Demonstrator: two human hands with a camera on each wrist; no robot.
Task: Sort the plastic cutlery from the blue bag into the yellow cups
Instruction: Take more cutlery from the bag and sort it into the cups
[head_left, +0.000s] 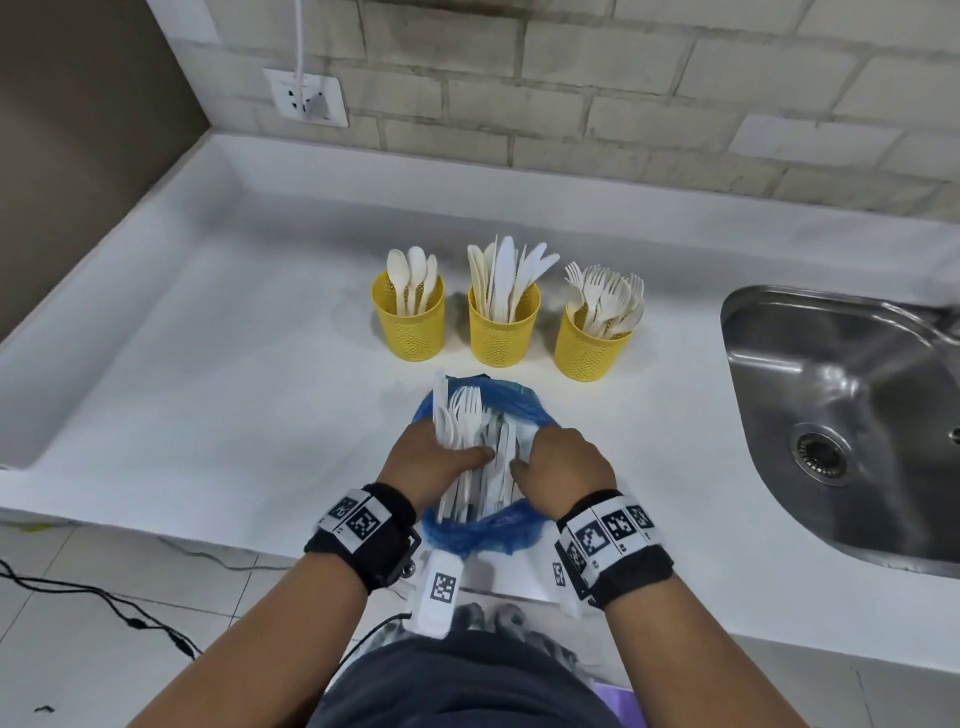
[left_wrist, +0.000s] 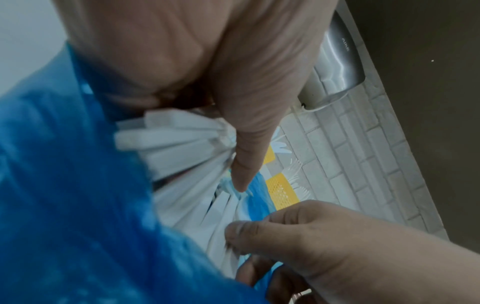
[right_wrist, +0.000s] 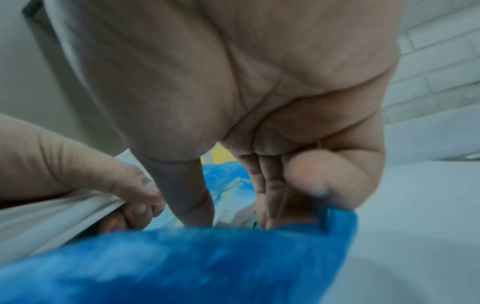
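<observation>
The blue bag (head_left: 483, 530) lies open at the counter's front edge, full of white plastic cutlery (head_left: 467, 415). My left hand (head_left: 457, 452) grips a bundle of forks, spoons and knives, thumb across the handles (left_wrist: 182, 139). My right hand (head_left: 524, 465) reaches into the bag beside it, and its thumb (left_wrist: 233, 232) and fingers pinch a few white handles. Behind the bag stand three yellow mesh cups: the left cup (head_left: 410, 325) holds spoons, the middle cup (head_left: 503, 327) knives, the right cup (head_left: 592, 345) forks. In the right wrist view the bag (right_wrist: 182, 257) hides my fingertips.
A steel sink (head_left: 841, 415) is set into the white counter (head_left: 208, 389) to the right. A brick wall with a socket (head_left: 306, 98) runs along the back. A raised white ledge borders the counter at the left.
</observation>
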